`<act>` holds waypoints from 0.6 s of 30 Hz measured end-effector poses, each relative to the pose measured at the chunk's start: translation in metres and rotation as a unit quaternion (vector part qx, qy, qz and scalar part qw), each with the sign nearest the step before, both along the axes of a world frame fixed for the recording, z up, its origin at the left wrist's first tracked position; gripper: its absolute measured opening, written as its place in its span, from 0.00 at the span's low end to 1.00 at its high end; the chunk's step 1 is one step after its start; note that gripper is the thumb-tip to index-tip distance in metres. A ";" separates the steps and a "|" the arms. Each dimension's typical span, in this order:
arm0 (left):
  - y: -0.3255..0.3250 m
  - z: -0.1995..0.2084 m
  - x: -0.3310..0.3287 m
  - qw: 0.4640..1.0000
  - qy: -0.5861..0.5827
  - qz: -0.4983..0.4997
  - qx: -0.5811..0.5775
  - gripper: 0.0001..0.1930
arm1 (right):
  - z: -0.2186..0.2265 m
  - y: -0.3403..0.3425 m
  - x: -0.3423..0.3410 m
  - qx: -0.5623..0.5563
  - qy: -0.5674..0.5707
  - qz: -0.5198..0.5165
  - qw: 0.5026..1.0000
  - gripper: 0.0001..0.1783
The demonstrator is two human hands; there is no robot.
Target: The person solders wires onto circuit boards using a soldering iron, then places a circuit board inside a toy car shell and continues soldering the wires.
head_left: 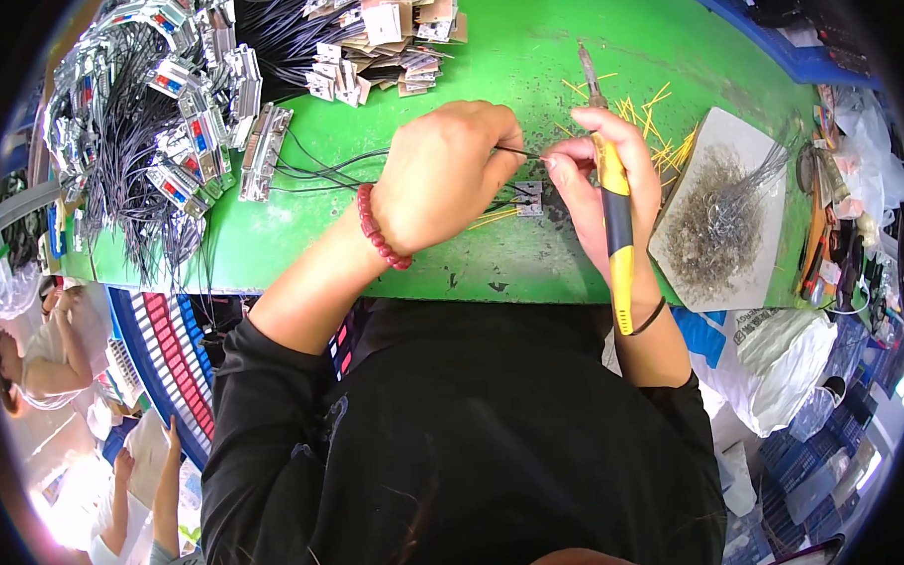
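Note:
My left hand (448, 168), with a red bead bracelet at the wrist, is closed in a pinch on a thin black wire (527, 154). The end of that wire meets the thumb and fingertip of my right hand (632, 167). Held in the same right hand is a yellow and black soldering iron (619, 222), its metal tip pointing away from me. Just below the fingers lies a small pale circuit board (530, 198) with wires attached. Black wires run left from beneath my left hand to a metal-framed connector strip (265, 155).
Bundles of wired connector strips (183, 123) pile up at the left, with wired boards (384, 36) at the back. Yellow wire pieces (656, 126) lie scattered beyond my right hand. A grey slab (706, 274) at the right bears tangled metal wire. Other people sit at far left.

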State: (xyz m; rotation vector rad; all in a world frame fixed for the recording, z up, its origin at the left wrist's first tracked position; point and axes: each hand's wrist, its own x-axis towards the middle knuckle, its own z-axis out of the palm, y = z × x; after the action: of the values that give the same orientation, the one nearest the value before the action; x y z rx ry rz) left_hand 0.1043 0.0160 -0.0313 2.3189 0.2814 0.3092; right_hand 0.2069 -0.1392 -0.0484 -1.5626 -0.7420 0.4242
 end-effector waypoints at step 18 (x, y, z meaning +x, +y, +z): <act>-0.016 0.007 -0.013 0.995 -0.041 0.055 -0.066 0.03 | -0.009 -0.009 -0.006 0.088 -0.097 0.034 0.991 0.22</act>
State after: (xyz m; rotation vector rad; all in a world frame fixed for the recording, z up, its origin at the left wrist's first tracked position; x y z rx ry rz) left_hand 0.0913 0.0005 -0.0248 2.1588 0.3770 0.4272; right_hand 0.2005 -0.1485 -0.0572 -1.4285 -0.9593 0.2516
